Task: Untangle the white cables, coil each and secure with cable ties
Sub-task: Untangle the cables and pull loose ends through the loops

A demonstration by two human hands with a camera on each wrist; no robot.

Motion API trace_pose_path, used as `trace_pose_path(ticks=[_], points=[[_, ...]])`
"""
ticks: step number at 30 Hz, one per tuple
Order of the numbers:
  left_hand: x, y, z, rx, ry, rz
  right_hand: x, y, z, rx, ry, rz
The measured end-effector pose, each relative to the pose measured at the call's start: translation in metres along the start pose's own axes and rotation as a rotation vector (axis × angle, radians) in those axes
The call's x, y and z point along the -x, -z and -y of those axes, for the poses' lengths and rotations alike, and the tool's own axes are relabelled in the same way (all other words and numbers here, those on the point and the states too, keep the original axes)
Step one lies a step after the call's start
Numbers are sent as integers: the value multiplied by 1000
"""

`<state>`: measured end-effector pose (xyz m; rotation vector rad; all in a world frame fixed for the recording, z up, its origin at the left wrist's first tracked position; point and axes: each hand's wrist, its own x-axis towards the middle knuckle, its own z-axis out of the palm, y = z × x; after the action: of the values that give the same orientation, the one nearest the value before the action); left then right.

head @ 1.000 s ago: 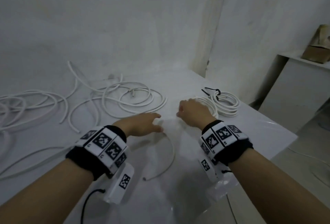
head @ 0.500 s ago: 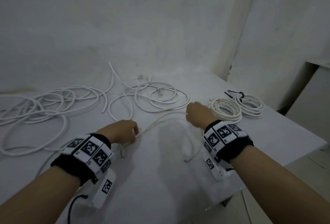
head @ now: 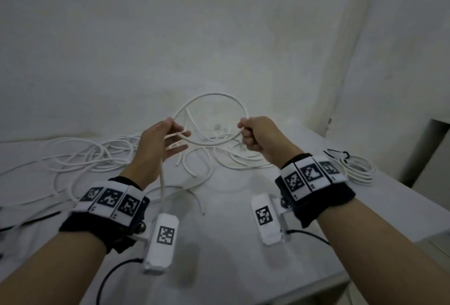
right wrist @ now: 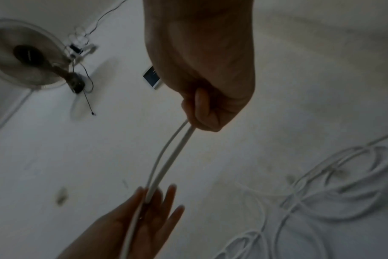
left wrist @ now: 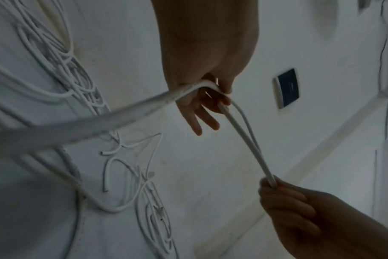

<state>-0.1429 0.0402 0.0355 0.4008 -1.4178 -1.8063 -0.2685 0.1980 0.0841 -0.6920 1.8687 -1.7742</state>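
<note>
left hand (head: 155, 146) raised, pinching cable loop (head: 211, 96) | right hand (head: 261, 138) fisted on it

A flat white table (head: 243, 268) carries loose tangled white cables (head: 80, 158) far left and tied white coils (head: 358, 168) far right.

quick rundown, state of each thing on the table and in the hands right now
left hand: pinches the held cable, other fingers straight
right hand: fist closed round the held cable
held cable: lifted off the table, bent into one loop between the hands, tail hanging down
loose cables: tangled, uncoiled, lying on the table
coiled cable: coiled, black tie on it, at the right edge
</note>
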Motion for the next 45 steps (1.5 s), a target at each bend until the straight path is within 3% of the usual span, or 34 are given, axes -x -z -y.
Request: trace_pose_path(ticks=[5, 8, 10, 12, 13, 14, 15, 16, 18, 22, 24, 28, 34, 38, 39, 41, 43, 45], points=[[17, 20, -27, 444, -31, -72, 12, -66, -1, -143, -75, 113], [23, 37, -45, 520, -66, -90, 18, -102, -7, 113, -43, 119], [24, 49, -53, 468, -106, -93, 15, -124, -22, 543, 202, 44], [23, 62, -59, 443, -128, -95, 20, -143, -32, 934, 737, -197], [22, 70, -61, 448, -129, -96, 23, -153, -31, 977, 1011, -224], [22, 78, -62, 460, -125, -100, 22, -162, -32, 988, 1195, -140], [21, 86, -64, 468, -122, -106, 22, -171, -31, 987, 1250, 4], [19, 95, -65, 471, -123, -114, 22, -179, -30, 990, 1237, 118], [16, 111, -69, 450, -139, -138, 21, -192, -29, 928, 1182, 189], [12, 137, -72, 382, -174, -191, 15, -204, -31, 413, 1072, 121], [12, 142, -69, 360, -168, -193, 14, -214, -30, 320, 1040, 96], [19, 134, -61, 212, -152, -151, 7, -240, -31, 335, 890, 124], [20, 124, -56, 268, 8, -83, 7, -254, -40, 348, 871, 226], [9, 117, -67, 393, -44, -166, 10, -241, -44, 595, 1070, -48], [4, 116, -70, 405, -83, -186, 12, -236, -44, 618, 1063, -36], [-4, 113, -79, 445, -140, -178, 17, -226, -45, 524, 912, 241], [-8, 112, -90, 513, -162, -98, 21, -220, -48, 261, 614, 607], [-10, 115, -103, 578, -173, -17, 17, -210, -53, 90, 423, 797]])
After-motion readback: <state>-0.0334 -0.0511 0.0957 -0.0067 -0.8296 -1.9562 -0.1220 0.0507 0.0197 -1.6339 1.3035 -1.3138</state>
